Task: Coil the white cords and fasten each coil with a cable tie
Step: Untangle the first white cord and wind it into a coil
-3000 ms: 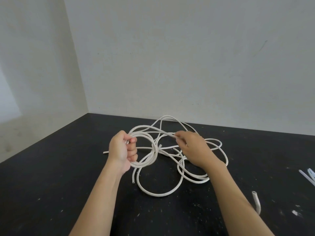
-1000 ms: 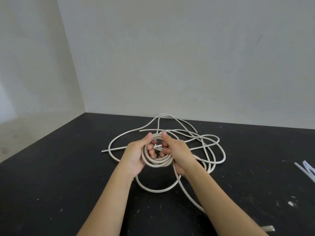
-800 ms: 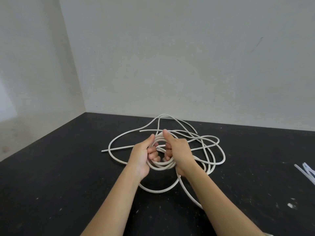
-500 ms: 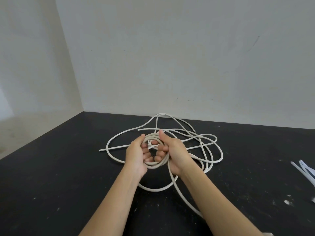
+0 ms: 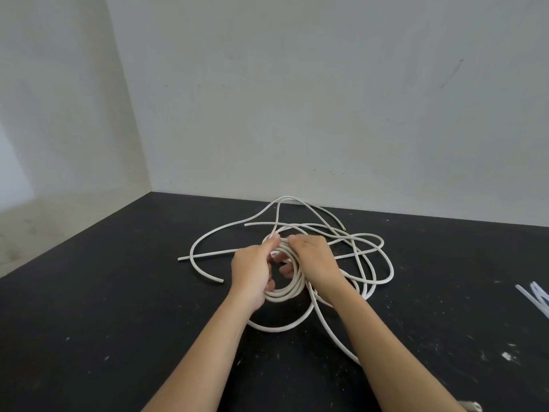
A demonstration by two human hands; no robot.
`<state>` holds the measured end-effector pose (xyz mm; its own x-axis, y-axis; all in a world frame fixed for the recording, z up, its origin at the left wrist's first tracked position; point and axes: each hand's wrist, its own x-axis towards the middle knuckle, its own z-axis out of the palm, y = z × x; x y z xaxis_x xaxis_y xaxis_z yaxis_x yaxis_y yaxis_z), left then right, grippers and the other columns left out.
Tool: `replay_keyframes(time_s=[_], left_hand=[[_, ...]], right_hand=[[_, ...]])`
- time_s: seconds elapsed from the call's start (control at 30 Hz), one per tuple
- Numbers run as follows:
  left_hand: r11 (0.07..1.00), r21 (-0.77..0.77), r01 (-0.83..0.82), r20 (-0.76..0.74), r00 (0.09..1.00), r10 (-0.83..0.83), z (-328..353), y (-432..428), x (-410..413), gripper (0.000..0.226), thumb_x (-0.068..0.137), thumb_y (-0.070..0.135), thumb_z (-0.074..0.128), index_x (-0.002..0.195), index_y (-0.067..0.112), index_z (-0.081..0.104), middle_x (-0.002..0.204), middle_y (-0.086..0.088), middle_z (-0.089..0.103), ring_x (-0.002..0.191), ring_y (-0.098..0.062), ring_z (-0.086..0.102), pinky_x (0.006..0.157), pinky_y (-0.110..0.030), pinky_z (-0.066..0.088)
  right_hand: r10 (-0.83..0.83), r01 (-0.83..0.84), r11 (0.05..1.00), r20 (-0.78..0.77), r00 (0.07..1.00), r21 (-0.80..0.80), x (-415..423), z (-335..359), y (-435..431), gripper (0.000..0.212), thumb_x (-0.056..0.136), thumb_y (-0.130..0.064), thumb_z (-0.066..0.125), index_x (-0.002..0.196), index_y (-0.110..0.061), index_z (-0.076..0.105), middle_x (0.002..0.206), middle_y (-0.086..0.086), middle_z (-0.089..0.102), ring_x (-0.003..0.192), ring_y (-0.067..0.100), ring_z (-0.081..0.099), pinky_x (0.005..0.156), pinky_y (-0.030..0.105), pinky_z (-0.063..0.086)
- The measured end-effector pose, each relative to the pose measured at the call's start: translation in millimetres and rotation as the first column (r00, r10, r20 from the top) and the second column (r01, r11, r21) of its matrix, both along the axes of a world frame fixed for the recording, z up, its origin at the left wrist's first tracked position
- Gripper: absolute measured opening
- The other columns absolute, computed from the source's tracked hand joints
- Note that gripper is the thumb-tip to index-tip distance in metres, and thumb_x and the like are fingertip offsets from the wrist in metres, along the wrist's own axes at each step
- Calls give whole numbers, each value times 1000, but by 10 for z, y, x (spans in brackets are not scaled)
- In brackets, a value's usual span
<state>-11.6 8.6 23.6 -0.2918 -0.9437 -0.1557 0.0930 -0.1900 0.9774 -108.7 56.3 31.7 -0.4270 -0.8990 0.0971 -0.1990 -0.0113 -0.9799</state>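
A small coil of white cord (image 5: 286, 292) with several turns hangs between both hands just above the black table (image 5: 118, 307). My left hand (image 5: 252, 270) grips the coil's left side, thumb on top. My right hand (image 5: 316, 264) grips its right side, fingers curled through the middle. Loose white cord (image 5: 371, 263) lies in tangled loops behind and to the right of the hands, and one strand (image 5: 332, 334) trails under my right forearm. Translucent cable ties (image 5: 534, 298) lie at the table's right edge.
A white wall stands right behind the table's far edge. The table's left edge runs diagonally from the wall corner toward me. A short white cord end (image 5: 471, 407) shows at the bottom right beside my right forearm.
Over three seconds the hands came together, and one more loop of cord was drawn into the coil. In the last half second the coil and hands shifted slightly; a free cord end now lies left of my left hand.
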Motion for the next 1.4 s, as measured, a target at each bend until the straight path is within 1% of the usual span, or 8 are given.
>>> replay_keyframes(time_s=[0.33,0.5,0.63,0.73,0.83,0.97,1.27,1.4], left_hand=[[999,26,36,-128,991,-32,-2,47,-42,54,98,49,35,61,12,48,43,1,33,35,-10,28,37,-21,26],[999,20,28,-57,998,-27,45,-107,78,52,101,42,28,69,7,50,61,-8,48,54,-20,49,51,-28,47],[637,314,704,-185,704,-686,111,94,116,74,95,56,13,47,9,45,48,-1,35,37,-9,34,30,-11,24],[435,381,816,-211,535,-818,-5,289,-138,99,85,71,-6,55,4,61,54,-7,51,44,-14,47,40,-13,37],[521,439,732,-217,649,-729,-30,321,-230,101,89,68,0,90,-9,65,76,-18,66,62,-24,66,56,-24,53],[770,447,455,-451,858,-245,99,314,-202,47,102,29,35,107,-13,55,93,-27,63,91,-34,62,80,-42,51],[817,540,202,-695,654,298,255,152,-55,20,101,5,31,116,0,44,91,-19,52,77,-29,56,72,-49,46],[911,411,46,-591,774,227,331,117,4,29,103,16,32,87,-1,49,85,-14,52,70,-21,53,61,-40,47]], right_hand=[[-26,26,1000,-77,997,-13,16,-62,-41,65,63,-57,79,61,0,47,52,5,40,45,13,34,42,26,29],[-420,382,899,-178,890,-214,-123,201,63,58,73,-54,72,51,-13,39,46,-2,33,49,17,32,50,32,31],[-555,573,762,150,818,-303,-224,327,128,65,69,-58,73,50,-16,26,44,-9,24,49,18,24,49,33,29],[-525,576,755,238,817,-313,-170,372,134,68,57,-69,69,52,-16,26,49,-4,24,56,22,30,53,36,32],[-475,537,780,256,842,-321,-86,419,155,68,51,-72,65,53,-17,25,50,-1,25,56,24,34,52,35,32],[-404,511,804,352,844,-304,-47,503,190,66,57,-68,68,57,-14,30,54,5,25,51,24,32,45,32,31],[-440,505,856,359,823,-111,-146,482,157,61,74,-49,75,52,-13,30,52,4,28,48,20,29,36,21,36],[-383,414,907,270,883,-70,-142,519,167,58,75,-47,76,54,-13,33,51,3,28,46,20,30,35,19,34]])
